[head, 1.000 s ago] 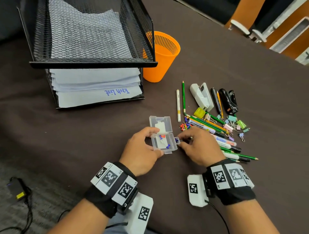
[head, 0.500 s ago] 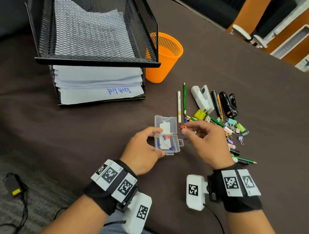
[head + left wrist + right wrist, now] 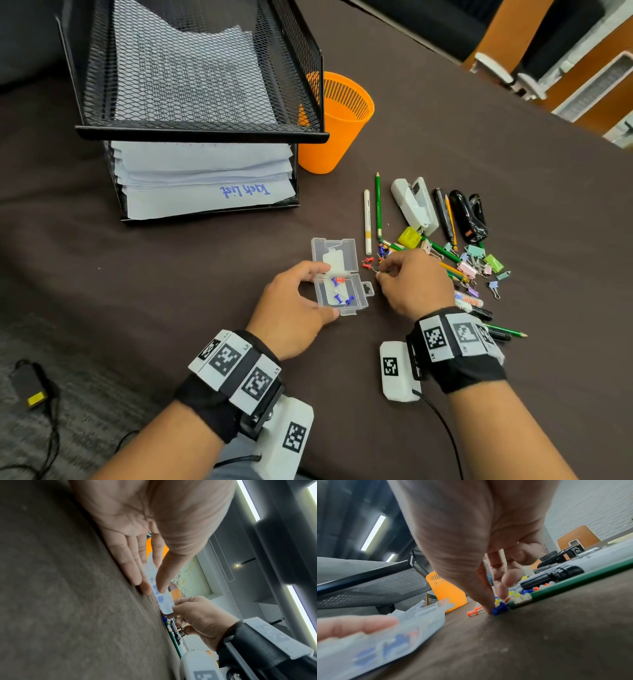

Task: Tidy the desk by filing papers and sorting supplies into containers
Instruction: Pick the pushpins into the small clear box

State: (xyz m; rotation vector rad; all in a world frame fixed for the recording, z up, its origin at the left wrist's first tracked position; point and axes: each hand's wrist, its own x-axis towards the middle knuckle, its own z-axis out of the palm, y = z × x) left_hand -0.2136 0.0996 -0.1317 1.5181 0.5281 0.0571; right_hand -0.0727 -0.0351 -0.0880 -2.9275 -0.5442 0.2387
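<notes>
The left hand [image 3: 291,308] holds the open clear plastic box [image 3: 342,291] between thumb and fingers on the bench [image 3: 171,274]; blue and red pushpins lie inside the box. Just right of the box, the right hand [image 3: 414,284] pinches a blue pushpin [image 3: 499,610] against the bench, with a red pushpin [image 3: 473,612] lying between pin and box.

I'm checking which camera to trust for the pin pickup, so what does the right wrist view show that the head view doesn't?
Only the right wrist view shows the right hand's fingers pinching a small blue plastic push pin on the table, with an orange push pin lying beside it. Only the head view shows the black mesh paper tray, the white stapler and the pastel binder clips. Both show the clear plastic pin box in the left hand and the orange slotted cup.
</notes>
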